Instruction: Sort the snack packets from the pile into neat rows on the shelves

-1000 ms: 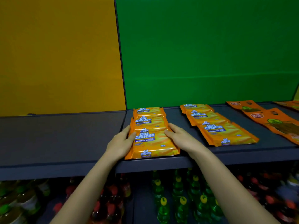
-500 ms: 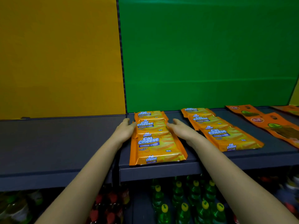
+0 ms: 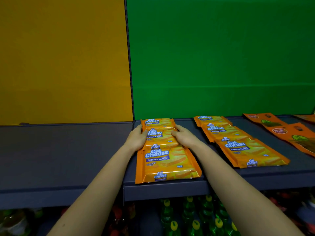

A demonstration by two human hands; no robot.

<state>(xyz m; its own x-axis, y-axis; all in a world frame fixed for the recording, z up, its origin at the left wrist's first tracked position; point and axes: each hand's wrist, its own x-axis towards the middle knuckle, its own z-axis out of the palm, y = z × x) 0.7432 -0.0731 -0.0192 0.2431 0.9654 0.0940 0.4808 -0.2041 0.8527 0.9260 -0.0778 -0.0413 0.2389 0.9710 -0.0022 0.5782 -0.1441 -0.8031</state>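
A row of three orange Cal Cheese wafer packets lies front to back on the dark shelf (image 3: pixel 170 189). The front packet (image 3: pixel 165 164) reaches the shelf lip and the back packet (image 3: pixel 157 122) touches the green wall. My left hand (image 3: pixel 136 139) cups the left edge of the middle packet (image 3: pixel 158 135). Across from it, my right hand (image 3: pixel 185 137) presses the right edge with its fingertips on top. A second row of the same packets (image 3: pixel 238 145) lies to the right, overlapping like tiles.
Flat orange pouches (image 3: pixel 281 132) lie at the shelf's far right. A bare grey shelf section (image 3: pixel 59 150) stretches to the left under the yellow wall. Green and red bottles (image 3: pixel 189 217) fill the shelf below.
Both hands have slid away from me along the row, from the sides of the front packet to the sides of the middle one. The camera has moved closer.
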